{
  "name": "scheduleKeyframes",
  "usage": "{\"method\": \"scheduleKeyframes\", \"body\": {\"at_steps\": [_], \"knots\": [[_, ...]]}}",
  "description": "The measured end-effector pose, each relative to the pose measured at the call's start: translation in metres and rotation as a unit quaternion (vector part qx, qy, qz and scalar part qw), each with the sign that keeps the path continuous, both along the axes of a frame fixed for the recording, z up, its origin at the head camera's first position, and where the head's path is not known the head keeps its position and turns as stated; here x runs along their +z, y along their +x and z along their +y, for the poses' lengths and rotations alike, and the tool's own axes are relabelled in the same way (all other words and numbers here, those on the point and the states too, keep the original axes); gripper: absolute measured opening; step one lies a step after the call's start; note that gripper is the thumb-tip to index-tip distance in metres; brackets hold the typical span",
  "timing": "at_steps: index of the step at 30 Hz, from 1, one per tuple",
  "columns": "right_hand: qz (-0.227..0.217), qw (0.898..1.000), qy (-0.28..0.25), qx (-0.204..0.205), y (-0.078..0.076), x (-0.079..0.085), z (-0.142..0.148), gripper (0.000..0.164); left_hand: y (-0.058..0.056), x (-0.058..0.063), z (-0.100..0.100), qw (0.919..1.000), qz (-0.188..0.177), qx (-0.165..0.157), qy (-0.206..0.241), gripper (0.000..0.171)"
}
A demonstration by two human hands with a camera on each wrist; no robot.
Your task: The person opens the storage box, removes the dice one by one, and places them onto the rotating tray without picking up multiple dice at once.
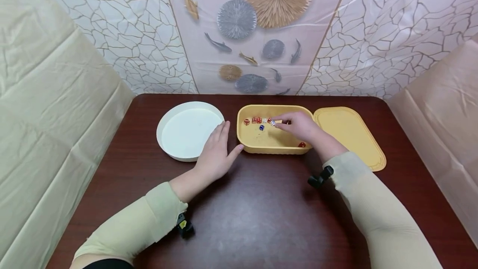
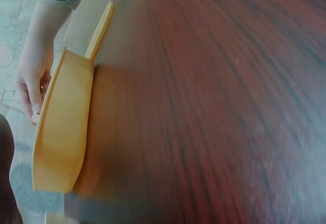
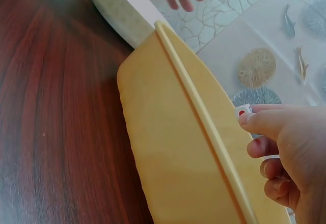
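My right hand (image 1: 298, 125) is over the yellow box (image 1: 274, 150), pinching a white die (image 3: 243, 111) between thumb and forefinger, its other fingers curled in. A red dot shows on one face of that die. Inside the box, several red dice (image 1: 259, 120) and a white die (image 1: 264, 120) lie along the far side. In front of them is a blue die (image 1: 262, 128), and another red die (image 1: 302, 145) sits in the near right corner. My left hand (image 1: 215, 155) has its fingers extended between the box and the round white tray (image 1: 169, 152), thumb close to the box's near left corner.
To the right of the box lies its yellow lid (image 1: 349, 132), flat on the dark wooden table (image 1: 254, 215). A patterned cloth (image 1: 239, 53) hangs behind the table's far edge, and pale cloth walls (image 1: 48, 107) stand at both sides.
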State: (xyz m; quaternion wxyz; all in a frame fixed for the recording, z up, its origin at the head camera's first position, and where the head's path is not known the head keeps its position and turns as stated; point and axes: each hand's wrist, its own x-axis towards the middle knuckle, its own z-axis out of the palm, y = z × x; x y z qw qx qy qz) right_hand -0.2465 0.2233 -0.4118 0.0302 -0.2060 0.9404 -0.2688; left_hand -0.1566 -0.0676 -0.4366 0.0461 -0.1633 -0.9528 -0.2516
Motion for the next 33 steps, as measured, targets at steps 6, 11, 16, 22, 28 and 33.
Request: {"method": "scheduleKeyframes", "body": {"at_steps": [6,11,16,22,28,33], "knots": [[-0.002,1.000,-0.003,-0.003,0.000,0.006,-0.012,0.028,-0.004,0.000,-0.018,0.9997,0.002,0.019,-0.015,0.083],[-0.009,1.000,-0.015,0.007,-0.003,0.008,-0.023,0.030,-0.005,-0.001,-0.035,0.9985,0.003,0.035,-0.042,0.085],[-0.024,0.999,-0.027,0.016,-0.005,0.013,-0.037,0.030,-0.007,-0.003,-0.054,0.9954,0.002,0.057,-0.077,0.088],[-0.022,0.999,-0.035,0.032,-0.010,0.015,-0.055,0.032,-0.007,-0.004,-0.075,0.9908,-0.023,0.078,-0.108,0.090],[-0.023,0.998,-0.040,0.040,-0.011,0.019,-0.076,0.031,-0.007,-0.006,-0.090,0.9875,-0.037,0.091,-0.123,0.092],[-0.035,0.997,-0.046,0.047,-0.012,0.023,-0.096,0.028,-0.007,-0.011,-0.101,0.9843,-0.042,0.101,-0.138,0.092]]}}
